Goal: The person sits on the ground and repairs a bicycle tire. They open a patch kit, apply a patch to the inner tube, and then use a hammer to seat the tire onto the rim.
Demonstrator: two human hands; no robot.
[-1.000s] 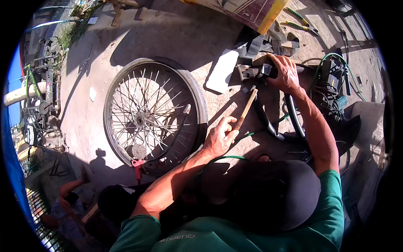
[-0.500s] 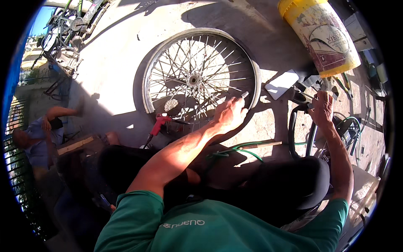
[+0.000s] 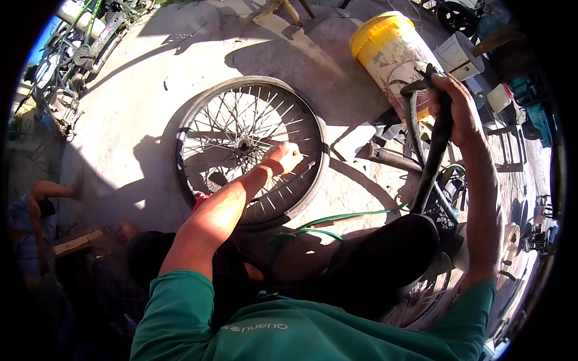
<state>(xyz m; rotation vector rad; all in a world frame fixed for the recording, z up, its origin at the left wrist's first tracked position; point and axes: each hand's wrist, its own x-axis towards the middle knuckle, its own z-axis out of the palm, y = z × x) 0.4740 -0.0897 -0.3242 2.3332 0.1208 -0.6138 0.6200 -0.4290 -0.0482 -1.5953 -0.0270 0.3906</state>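
Observation:
A spoked bicycle wheel [image 3: 244, 145] lies flat on the ground in front of me. My left hand [image 3: 283, 158] is closed over the spokes, right of the hub; whatever its fingers hold, if anything, is hidden. On the inner side of the rim, a small valve-like piece [image 3: 311, 164] sits just right of that hand. My right hand [image 3: 459, 111] is raised at the right, wrapped round a black inner tube [image 3: 441, 138] that hangs in a loop toward my knee. A red-handled tool [image 3: 200, 198] is mostly covered by my left forearm.
A yellow-rimmed bucket [image 3: 394, 60] stands beyond my right hand, with a white bucket [image 3: 459, 56] beside it. A green hose [image 3: 337, 218] runs between wheel and knees. Bicycle parts [image 3: 78, 66] are piled at far left. Another person [image 3: 36, 210] sits at the left.
My right hand has risen from the ground and lifted the black inner tube. The left hand has shifted left, away from the valve-like piece, toward the hub. The view has turned rightward.

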